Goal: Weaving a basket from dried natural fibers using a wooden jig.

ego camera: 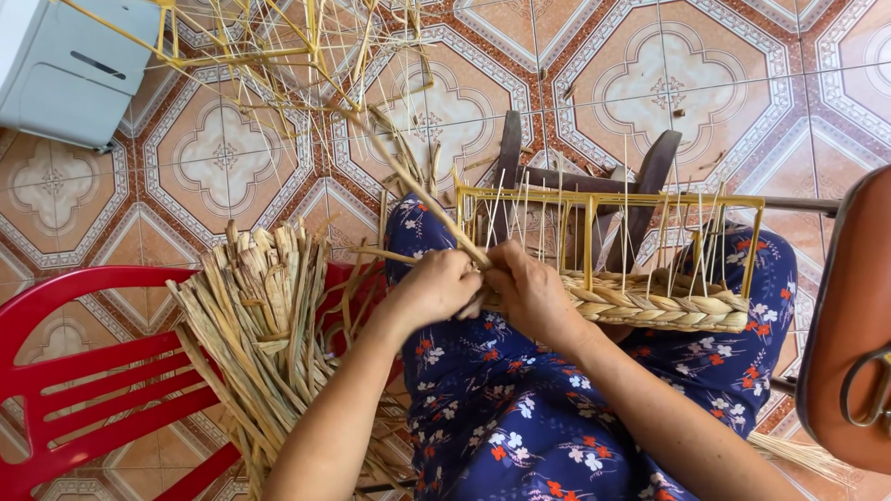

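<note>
Left hand point(436, 288) and right hand point(531, 295), fingers curled, pinching a straw strand point(408, 181) at the left end of the yellow wire frame point(603, 198) on the lap; fingertips hidden beneath knuckles; braided rows point(659, 306) just right.

You are working in bright, even daylight that is washing softly over the patterned terracotta floor tiles point(650, 83), with pale sheen showing on them toward the top. Shadows are staying faint and short beneath the bundle of dried straw-coloured reed strips point(260, 315). Focus is holding sharp across the middle. The rounded brown leather shape point(849, 315) at the right edge is looking soft and bowed.
</note>
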